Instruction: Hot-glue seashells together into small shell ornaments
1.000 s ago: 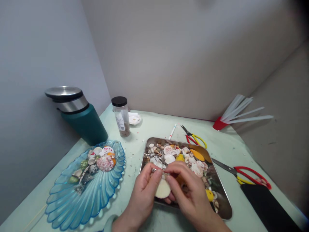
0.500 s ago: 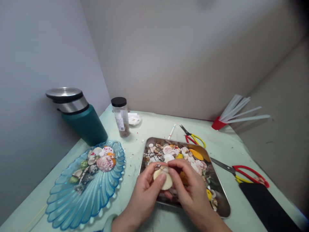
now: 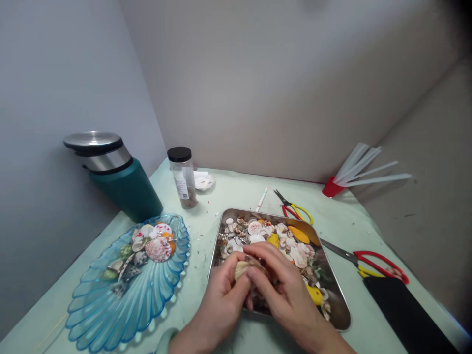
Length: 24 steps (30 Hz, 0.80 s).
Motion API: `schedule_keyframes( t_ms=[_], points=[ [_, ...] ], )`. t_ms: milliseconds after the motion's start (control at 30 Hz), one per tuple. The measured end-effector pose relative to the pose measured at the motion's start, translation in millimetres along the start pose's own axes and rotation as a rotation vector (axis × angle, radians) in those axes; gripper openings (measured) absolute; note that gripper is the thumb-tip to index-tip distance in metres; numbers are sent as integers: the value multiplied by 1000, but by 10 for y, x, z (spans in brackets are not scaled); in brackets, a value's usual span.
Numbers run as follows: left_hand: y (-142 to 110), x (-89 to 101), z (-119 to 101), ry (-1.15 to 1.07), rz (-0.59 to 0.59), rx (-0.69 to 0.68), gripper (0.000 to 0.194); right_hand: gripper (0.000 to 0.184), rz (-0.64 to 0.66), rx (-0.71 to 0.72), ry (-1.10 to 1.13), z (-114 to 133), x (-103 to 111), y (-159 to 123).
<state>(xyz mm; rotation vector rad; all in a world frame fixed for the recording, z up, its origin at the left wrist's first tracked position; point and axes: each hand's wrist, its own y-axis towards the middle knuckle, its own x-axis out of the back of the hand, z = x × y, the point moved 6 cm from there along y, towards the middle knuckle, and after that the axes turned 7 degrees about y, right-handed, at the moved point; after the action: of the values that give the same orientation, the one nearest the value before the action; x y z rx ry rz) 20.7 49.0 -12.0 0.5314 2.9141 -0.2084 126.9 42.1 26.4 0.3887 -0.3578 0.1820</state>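
Note:
Both my hands meet over the near part of a metal tray (image 3: 337, 300) that is filled with seashells (image 3: 300, 255). A pale cream seashell (image 3: 241, 268) is pinched between my left hand (image 3: 224, 290) and my right hand (image 3: 283, 280). Both thumbs press on its face, and my right fingers curl over its far side, hiding much of it. To the left, a blue shell-shaped glass dish (image 3: 136, 305) carries a small group of shells, among them a pink speckled scallop shell (image 3: 158, 250).
A teal bottle (image 3: 125, 187) and a black-lidded jar (image 3: 183, 179) stand at the back left. Red-and-yellow scissors (image 3: 379, 265), small snips (image 3: 295, 209) and a black phone-like slab (image 3: 401, 314) lie right of the tray. Glue sticks (image 3: 354, 167) lean out of a red cup (image 3: 332, 188).
The cream shell has been tilted, and less of its face shows. My right fingers have closed over it, and both thumbs have come together.

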Motion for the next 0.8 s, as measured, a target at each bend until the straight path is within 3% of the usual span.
schedule_keyframes(
  t_ms=[133,267,467,667,800],
  points=[
    [14,-9,3,-54,-43,24,30,22,26,-5,10,26,-11,27],
    [28,8,-30,-86,-79,66,31,16,-30,-7,52,20,34,33],
    [11,41,-12,14,-74,21,26,17,-52,-98,103,-51,68,22],
    [-71,129,51,299,-210,-88,19,21,9,-115,156,-49,28,50],
    [-71,135,57,268,-219,-71,21,25,-1,-186,153,-122,-14,35]
  ],
)
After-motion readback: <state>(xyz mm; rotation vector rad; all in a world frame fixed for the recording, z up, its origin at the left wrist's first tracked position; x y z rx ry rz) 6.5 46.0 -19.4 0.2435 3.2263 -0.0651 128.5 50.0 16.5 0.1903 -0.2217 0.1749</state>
